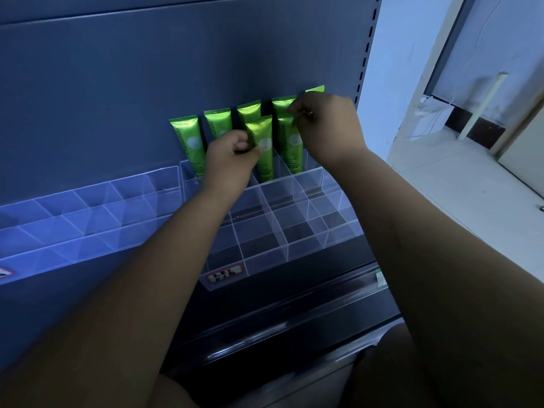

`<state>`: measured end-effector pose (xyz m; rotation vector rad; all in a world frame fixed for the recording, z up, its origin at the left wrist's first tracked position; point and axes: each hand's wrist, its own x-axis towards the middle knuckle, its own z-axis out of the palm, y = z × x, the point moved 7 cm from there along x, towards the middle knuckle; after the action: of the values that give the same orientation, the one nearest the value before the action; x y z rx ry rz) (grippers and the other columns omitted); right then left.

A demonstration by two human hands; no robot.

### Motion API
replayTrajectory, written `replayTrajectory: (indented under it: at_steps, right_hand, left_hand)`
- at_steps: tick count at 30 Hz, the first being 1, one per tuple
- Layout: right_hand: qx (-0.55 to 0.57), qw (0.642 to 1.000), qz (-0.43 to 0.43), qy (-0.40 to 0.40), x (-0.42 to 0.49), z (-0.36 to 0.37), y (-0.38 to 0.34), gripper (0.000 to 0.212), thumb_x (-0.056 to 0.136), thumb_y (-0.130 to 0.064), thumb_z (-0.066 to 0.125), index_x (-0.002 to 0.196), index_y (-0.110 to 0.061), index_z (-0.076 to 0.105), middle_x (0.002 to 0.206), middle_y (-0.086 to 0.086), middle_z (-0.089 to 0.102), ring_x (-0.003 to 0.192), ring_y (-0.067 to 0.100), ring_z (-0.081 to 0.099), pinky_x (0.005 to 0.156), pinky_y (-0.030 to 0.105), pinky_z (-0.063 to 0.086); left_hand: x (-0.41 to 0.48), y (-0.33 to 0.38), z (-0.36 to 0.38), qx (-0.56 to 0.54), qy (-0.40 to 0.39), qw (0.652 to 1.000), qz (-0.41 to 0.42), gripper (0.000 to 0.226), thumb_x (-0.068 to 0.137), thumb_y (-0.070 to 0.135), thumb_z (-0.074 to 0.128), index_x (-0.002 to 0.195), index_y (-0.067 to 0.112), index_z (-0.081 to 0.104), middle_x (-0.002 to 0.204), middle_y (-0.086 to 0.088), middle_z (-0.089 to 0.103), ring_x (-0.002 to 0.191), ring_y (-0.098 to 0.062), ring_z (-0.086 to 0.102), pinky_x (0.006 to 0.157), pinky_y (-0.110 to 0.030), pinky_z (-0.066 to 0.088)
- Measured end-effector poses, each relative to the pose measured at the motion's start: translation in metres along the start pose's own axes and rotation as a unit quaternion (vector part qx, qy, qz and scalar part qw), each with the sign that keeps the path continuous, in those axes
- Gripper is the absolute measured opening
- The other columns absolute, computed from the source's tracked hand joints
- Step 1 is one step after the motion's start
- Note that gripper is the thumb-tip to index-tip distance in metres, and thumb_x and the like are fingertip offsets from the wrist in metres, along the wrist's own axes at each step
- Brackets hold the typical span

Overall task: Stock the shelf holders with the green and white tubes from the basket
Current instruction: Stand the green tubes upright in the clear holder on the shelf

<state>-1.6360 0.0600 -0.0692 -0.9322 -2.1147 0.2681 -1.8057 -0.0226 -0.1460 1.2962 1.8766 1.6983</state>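
Several green tubes stand upright in the back rows of a clear acrylic holder (297,228) on the shelf. My left hand (231,160) pinches a green tube (263,148) that stands in the second row. My right hand (326,125) pinches the top of another green tube (290,136) to the right of it. One more tube top (315,89) shows behind my right hand. A tube marked Chamomile (188,142) stands furthest left. The basket is out of view.
A second clear holder (88,207) with bare compartments runs along the shelf to the left. A price label (225,273) sits at the front of the right holder. The shelf's back panel (176,69) is dark grey. A tiled floor and a door lie to the right.
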Motion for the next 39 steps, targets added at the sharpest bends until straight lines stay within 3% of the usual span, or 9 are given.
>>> replayTrajectory:
  at_steps: [7, 13, 16, 19, 23, 28, 33, 39]
  right_hand:
    - [-0.049, 0.999, -0.020, -0.009, -0.0021, -0.0040, -0.0038, 0.038, 0.089, -0.007, 0.050, 0.113, -0.020, 0.076, 0.108, 0.008, 0.074, 0.096, 0.033, 0.066, 0.077, 0.040, 0.055]
    - [-0.071, 0.997, -0.026, -0.003, -0.0012, -0.0057, -0.0026, 0.036, 0.090, -0.008, 0.052, 0.111, -0.025, 0.077, 0.113, 0.005, 0.071, 0.098, 0.032, 0.065, 0.074, 0.036, 0.054]
    - [-0.076, 0.997, -0.026, -0.005, 0.0000, -0.0056, -0.0005, 0.034, 0.091, -0.010, 0.053, 0.112, -0.025, 0.076, 0.114, 0.006, 0.070, 0.098, 0.032, 0.064, 0.076, 0.036, 0.053]
    - [-0.092, 0.996, -0.018, -0.006, 0.0012, -0.0055, 0.0035, 0.033, 0.093, -0.012, 0.053, 0.115, -0.024, 0.074, 0.116, 0.008, 0.069, 0.100, 0.032, 0.064, 0.076, 0.034, 0.052]
    - [-0.092, 0.996, -0.014, -0.002, 0.0007, -0.0062, 0.0057, 0.035, 0.094, -0.013, 0.054, 0.120, -0.026, 0.073, 0.120, 0.006, 0.068, 0.104, 0.031, 0.063, 0.079, 0.033, 0.051]
    - [-0.077, 0.997, -0.019, -0.009, -0.0026, -0.0052, 0.0037, 0.037, 0.094, -0.016, 0.056, 0.126, -0.026, 0.070, 0.128, 0.003, 0.067, 0.111, 0.029, 0.063, 0.084, 0.033, 0.051]
    - [-0.075, 0.997, -0.010, -0.012, -0.0005, -0.0034, 0.0038, 0.035, 0.096, -0.028, 0.052, 0.126, -0.028, 0.070, 0.126, 0.002, 0.069, 0.108, 0.028, 0.064, 0.079, 0.030, 0.049]
    - [-0.089, 0.996, -0.014, -0.016, -0.0009, -0.0014, -0.0004, 0.036, 0.096, -0.027, 0.051, 0.127, -0.027, 0.069, 0.129, 0.002, 0.066, 0.109, 0.031, 0.064, 0.080, 0.035, 0.053]
  left_hand:
    - [-0.0033, 0.0031, 0.0016, -0.006, 0.005, 1.000, -0.003, 0.023, 0.091, 0.012, 0.076, 0.093, 0.030, 0.061, 0.085, 0.005, 0.062, 0.081, -0.014, 0.059, 0.082, -0.036, 0.054]
    - [-0.0040, 0.0027, 0.0009, -0.001, 0.012, 1.000, -0.011, 0.030, 0.092, 0.010, 0.074, 0.122, 0.010, 0.068, 0.084, 0.009, 0.066, 0.079, -0.010, 0.060, 0.081, -0.032, 0.055]
    - [-0.0043, 0.0035, 0.0007, 0.000, 0.013, 1.000, -0.011, 0.027, 0.092, 0.007, 0.073, 0.118, 0.009, 0.069, 0.083, 0.007, 0.063, 0.080, -0.014, 0.058, 0.080, -0.032, 0.052]
    - [-0.0034, 0.0003, 0.0008, 0.007, 0.016, 1.000, -0.021, 0.035, 0.092, 0.010, 0.074, 0.126, 0.009, 0.067, 0.092, 0.009, 0.066, 0.087, -0.012, 0.062, 0.087, -0.032, 0.054]
    - [-0.0028, 0.0002, 0.0003, 0.017, 0.013, 1.000, -0.016, 0.041, 0.092, 0.013, 0.075, 0.132, 0.009, 0.064, 0.110, -0.002, 0.070, 0.100, -0.013, 0.065, 0.093, -0.028, 0.054]
    - [-0.0029, 0.0006, -0.0004, 0.025, 0.012, 1.000, -0.010, 0.032, 0.093, 0.012, 0.073, 0.124, 0.006, 0.068, 0.108, -0.006, 0.072, 0.096, -0.012, 0.066, 0.087, -0.026, 0.053]
    - [-0.0030, -0.0010, 0.0009, 0.034, 0.008, 0.999, -0.008, 0.016, 0.093, 0.012, 0.072, 0.109, 0.009, 0.069, 0.096, 0.000, 0.069, 0.088, -0.010, 0.063, 0.082, -0.025, 0.051]
    - [-0.0016, 0.0010, 0.0021, 0.040, 0.011, 0.999, -0.007, 0.011, 0.093, 0.013, 0.072, 0.102, 0.014, 0.067, 0.089, 0.005, 0.066, 0.084, -0.008, 0.062, 0.081, -0.025, 0.051]
